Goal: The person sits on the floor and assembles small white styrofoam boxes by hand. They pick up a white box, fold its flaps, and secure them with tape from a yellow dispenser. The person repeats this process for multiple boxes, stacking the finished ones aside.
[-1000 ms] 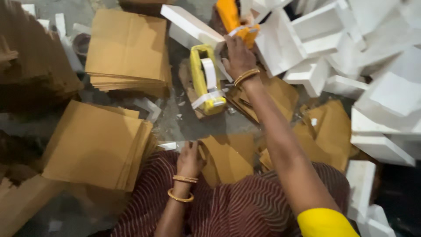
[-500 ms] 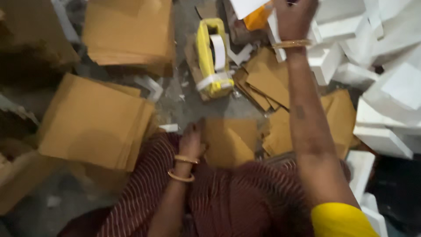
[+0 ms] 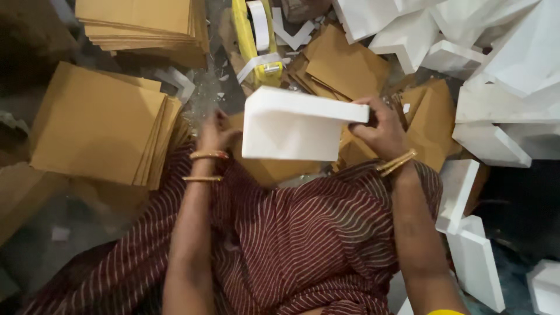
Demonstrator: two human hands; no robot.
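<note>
I have the right hand (image 3: 382, 131) closed around the right end of a white foam corner block (image 3: 294, 125), thumb on top and fingers hidden behind it, so the block hangs in the air over my lap above the brown card sheet (image 3: 274, 169) lying there. The left hand (image 3: 217, 131) is near the block's left side but apart from it, fingers loosely curled over the edge of that sheet; I cannot tell whether it pinches the sheet or only rests on it.

My worry is the one-ended grip. The block is held at one end only, with its long side cantilevered to the left, so I judge it could twist or droop, and foam like this can snap or crumble at a thin wall if squeezed hard. Crumbs already litter the floor (image 3: 210, 93).

The second risk is the sheet on my lap: it sits on sloping striped cloth (image 3: 303, 233), and if the left hand lets go it may slide towards the card stack (image 3: 99, 125) beside me.

Clutter is the third. The yellow tape dispenser (image 3: 256, 35) and the pile of white foam pieces (image 3: 501, 76) crowd the space ahead and to the right, so a wide swing of the block could knock into them
</note>
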